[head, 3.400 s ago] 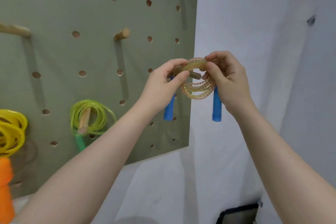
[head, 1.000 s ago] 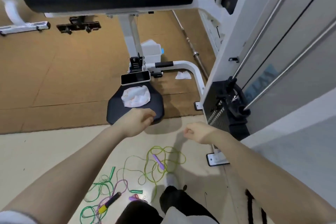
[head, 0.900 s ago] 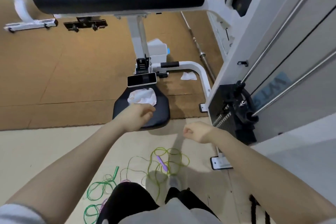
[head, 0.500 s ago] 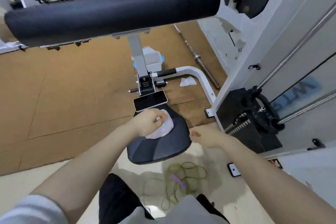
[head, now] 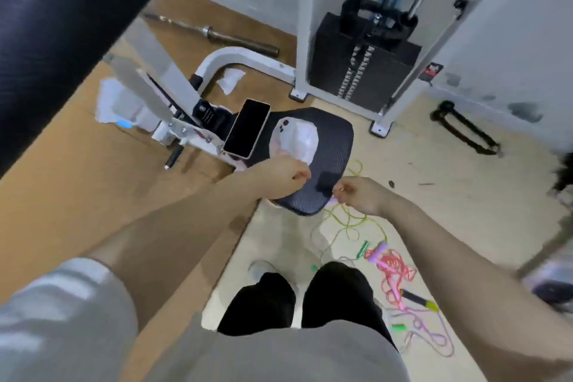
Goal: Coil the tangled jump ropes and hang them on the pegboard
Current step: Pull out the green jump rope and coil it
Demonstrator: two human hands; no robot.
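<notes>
Tangled jump ropes lie on the pale floor by my feet: a yellow-green rope, a pink rope and a thin purple rope, with green, pink and black-and-yellow handles among them. My left hand hovers over the black seat pad, its fingers curled at the lower edge of a white tissue; blur hides whether it pinches the tissue. My right hand hangs above the ropes, loosely curled, holding nothing. A purple handle shows just past its fingertips. The pegboard is out of view.
A phone lies at the seat's back edge. A white weight machine with a black weight stack stands behind. A large black padded roller fills the upper left. A barbell and a black cable handle lie on the floor.
I turned from the pegboard, where both hands held the blue-handled rope coil, to the gym floor. My view has swung right and down, and my left hand has slid off the tissue toward me.
</notes>
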